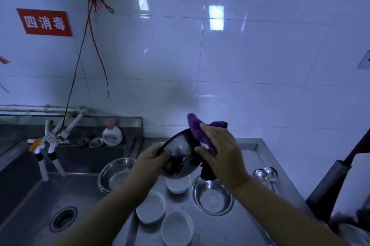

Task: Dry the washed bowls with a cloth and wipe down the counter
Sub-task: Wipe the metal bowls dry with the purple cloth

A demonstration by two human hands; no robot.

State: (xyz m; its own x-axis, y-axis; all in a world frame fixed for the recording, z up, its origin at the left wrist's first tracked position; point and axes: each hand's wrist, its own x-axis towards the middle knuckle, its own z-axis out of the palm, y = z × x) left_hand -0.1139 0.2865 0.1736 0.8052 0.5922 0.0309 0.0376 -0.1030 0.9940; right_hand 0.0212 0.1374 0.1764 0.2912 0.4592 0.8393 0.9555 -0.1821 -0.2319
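Left hand (154,155) curled around the near rim of a steel bowl (178,157), thumb on the outer wall, fingers apparently hooked inside, though the dim light hides them partly. Bowl lifted clear of the counter (246,149), tilted with its mouth turned away, up toward the wall. Right hand (220,149) just beside it, fingers pressing a purple cloth (200,131) against the far rim, thumb closing on the fabric from below, so a loose pinch with the cloth draped over the edge; a dark tail of fabric hanging under the wrist.

Judged from the look: thin steel, light and stiff, not fragile, but slippery while wet, so best gripped at the rolled rim, as the left hand does, and turned against the cloth. Cloth soft and limp, good for following the curve; better bunched in the palm than held by a corner.

Below the left hand, three white ceramic bowls (151,209) on the counter, heavier and breakable, to be held with thumb inside and fingers under the foot. Under the right wrist, another steel bowl (213,195); beyond it, to the right, two ladles (266,173). Left of the left forearm, stacked steel bowls (116,173) at the edge of the sink (30,195).
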